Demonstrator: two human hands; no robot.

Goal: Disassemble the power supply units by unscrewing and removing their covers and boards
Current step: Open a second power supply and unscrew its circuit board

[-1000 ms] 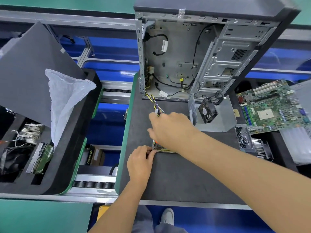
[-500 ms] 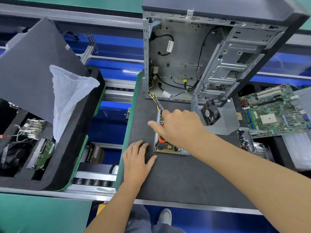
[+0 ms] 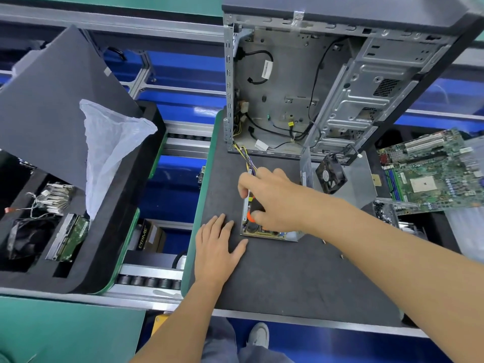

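I read "PRIME" on a box [image 3: 148, 235] below the desk [image 3: 288, 279]. The power supply board [image 3: 264, 230] lies lengthwise away from me; my right hand [image 3: 272, 199] grips an orange-handled tool [image 3: 250, 217] over it, left hand [image 3: 218, 247] flat alongside, fingers spread.

Mat [image 3: 301, 279] had open room toward the near edge, right of the left hand [image 3: 218, 247]; up top the case [image 3: 314, 87] walled it off; fan [image 3: 331, 174] and metal cover [image 3: 361, 179] crowded the right; wires [image 3: 245, 155] trailed from the case to the board [image 3: 264, 230], so that gap was tight.
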